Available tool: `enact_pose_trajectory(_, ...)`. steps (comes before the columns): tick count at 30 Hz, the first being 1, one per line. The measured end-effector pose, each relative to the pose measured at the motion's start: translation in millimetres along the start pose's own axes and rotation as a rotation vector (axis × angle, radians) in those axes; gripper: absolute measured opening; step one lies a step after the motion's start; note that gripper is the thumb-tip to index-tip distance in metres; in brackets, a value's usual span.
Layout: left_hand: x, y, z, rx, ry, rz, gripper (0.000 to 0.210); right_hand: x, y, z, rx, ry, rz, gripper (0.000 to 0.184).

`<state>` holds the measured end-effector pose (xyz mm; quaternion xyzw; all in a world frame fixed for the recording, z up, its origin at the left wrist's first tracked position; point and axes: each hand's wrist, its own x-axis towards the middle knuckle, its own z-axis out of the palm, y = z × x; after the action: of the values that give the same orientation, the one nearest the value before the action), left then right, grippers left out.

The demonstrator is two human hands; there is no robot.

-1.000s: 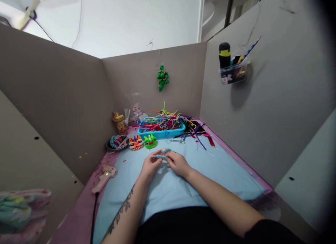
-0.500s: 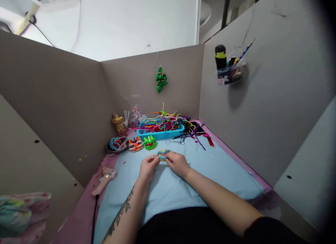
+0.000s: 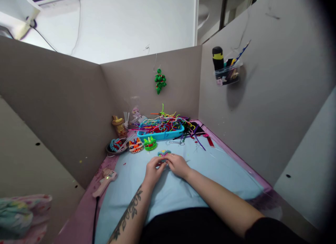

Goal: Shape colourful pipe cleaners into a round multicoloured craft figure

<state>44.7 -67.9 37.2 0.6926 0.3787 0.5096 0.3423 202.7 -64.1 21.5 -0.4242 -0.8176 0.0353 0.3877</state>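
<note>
A small fuzzy pipe-cleaner piece in blue, pink and yellow is held over the light blue cloth. My right hand pinches it from the right. From the left, my left hand reaches to its near edge, thumb and fingers bent around the underside; the fingers hide part of the piece. Just beyond stand a green pipe-cleaner animal head and an orange and white one. Small scissors lie past my right hand.
A blue tray heaped with colourful pipe cleaners stands at the back. A glue gun with a black cord lies at left, near a dark bowl. Grey partitions enclose the table; a clear box of tools hangs at right.
My left hand has shifted right and closer to my right hand, its fingers now covering the near edge of the fuzzy piece. My right hand has barely moved.
</note>
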Motion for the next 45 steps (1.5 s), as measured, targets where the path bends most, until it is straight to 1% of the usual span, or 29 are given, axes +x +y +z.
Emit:
enact_pose_trajectory(1,-0.2,0.5,-0.3,0.033,-0.008,0.035,0.017,-0.1,0.9,0.2,-0.003,-0.009,-0.005,0.027)
enact_pose_trajectory(3,-0.1,-0.4,-1.4,0.079,-0.003,0.058,0.014,-0.1,2.1,0.5,-0.013,-0.031,-0.014,0.026)
enact_pose_trajectory(8,0.6,-8.8,-2.7,0.120,0.063,-0.015,0.011,0.5,4.3,1.9,-0.069,-0.062,-0.003,0.019)
enact_pose_trajectory(13,-0.2,-13.2,-0.9,0.064,0.105,-0.094,0.009,0.9,3.3,1.1,-0.131,-0.030,-0.036,0.013)
enact_pose_trajectory(18,-0.8,-11.9,0.4,0.121,0.098,-0.093,0.013,0.8,-2.5,-0.8,-0.235,0.010,-0.076,0.014)
enact_pose_trajectory(22,-0.9,-7.3,0.6,0.162,0.087,-0.046,0.015,0.5,-6.6,-1.2,-0.261,0.023,-0.079,0.018)
enact_pose_trajectory(25,-0.7,-2.5,-0.1,0.168,0.095,0.047,0.012,0.4,-7.6,-1.1,-0.219,0.015,-0.053,0.021)
enact_pose_trajectory(28,-0.5,-0.7,-0.8,0.159,0.076,0.134,0.016,0.0,-6.1,-0.3,-0.173,-0.010,-0.036,0.023)
enact_pose_trajectory(31,-0.6,-3.7,-1.5,0.157,0.018,0.140,0.018,-0.8,-2.2,1.7,-0.076,-0.018,-0.008,0.023)
enact_pose_trajectory(32,-0.6,-5.2,-1.7,0.155,0.015,0.130,0.018,-1.0,-0.3,2.5,-0.037,-0.012,0.011,0.023)
enact_pose_trajectory(35,-0.5,-9.2,-2.8,0.165,0.069,0.116,0.016,-1.8,5.8,3.7,0.039,0.023,0.088,0.022)
enact_pose_trajectory(37,-0.4,-11.2,-3.3,0.202,0.089,0.134,0.016,-2.2,9.2,3.6,0.048,0.017,0.114,0.020)
enact_pose_trajectory(41,-0.7,-13.7,-2.9,0.318,0.072,0.190,0.016,-2.7,12.1,3.2,0.025,-0.047,0.124,0.016)
enact_pose_trajectory(45,-1.5,-14.8,-2.5,0.435,0.086,0.225,0.015,-3.1,11.7,4.3,0.014,-0.042,0.152,0.017)
